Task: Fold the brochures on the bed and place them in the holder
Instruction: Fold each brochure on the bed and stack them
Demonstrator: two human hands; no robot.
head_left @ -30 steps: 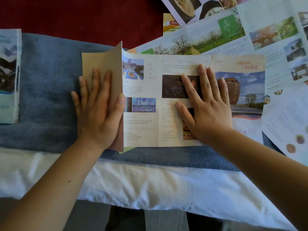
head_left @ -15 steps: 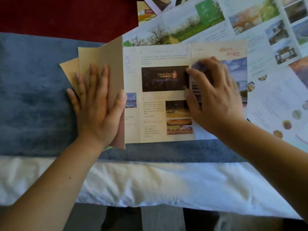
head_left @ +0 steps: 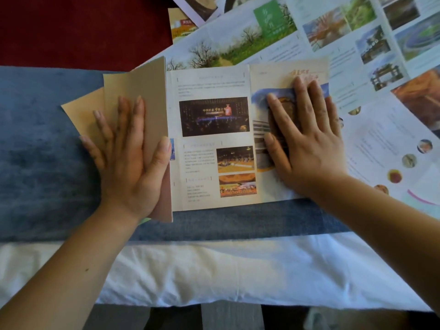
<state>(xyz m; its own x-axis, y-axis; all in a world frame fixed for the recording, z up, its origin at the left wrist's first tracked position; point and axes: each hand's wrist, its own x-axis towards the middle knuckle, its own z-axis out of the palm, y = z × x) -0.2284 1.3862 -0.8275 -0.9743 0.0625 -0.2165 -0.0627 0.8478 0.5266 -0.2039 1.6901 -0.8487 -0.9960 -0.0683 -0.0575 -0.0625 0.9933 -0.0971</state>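
The right hand point(head_left: 307, 139) has changed: half a second ago its fingers were bent over the right page, and now they lie straight and flat on it. The left hand point(head_left: 128, 160) has stayed where it was. The brochure point(head_left: 214, 139) lies half open on the blue bed runner point(head_left: 42, 151), close to the runner's front edge and near its right end. Below the runner is the white sheet point(head_left: 214, 270). The left hand rests flat on the tan flap point(head_left: 133, 91), the folded left part of the brochure. Its fingers are spread and point away from the person, and its thumb lies along the flap's right edge. The flap tips up a little along that edge. I think the hand is there to keep the folded part from popping open. The right hand presses on the right page, over a picture of a brown jar. Its fingers are straight and close together, and its palm is down. I think it holds this page flat so the paper does not slide on the soft runner while the next fold is made. Neither hand is gripping anything; both just press down. Both arms reach in from the front edge of the bed. More open brochures point(head_left: 273, 44) are spread over the far right corner, and some lie under this one. A dark red cover point(head_left: 83, 27) shows at the far left. I cannot see the holder here.
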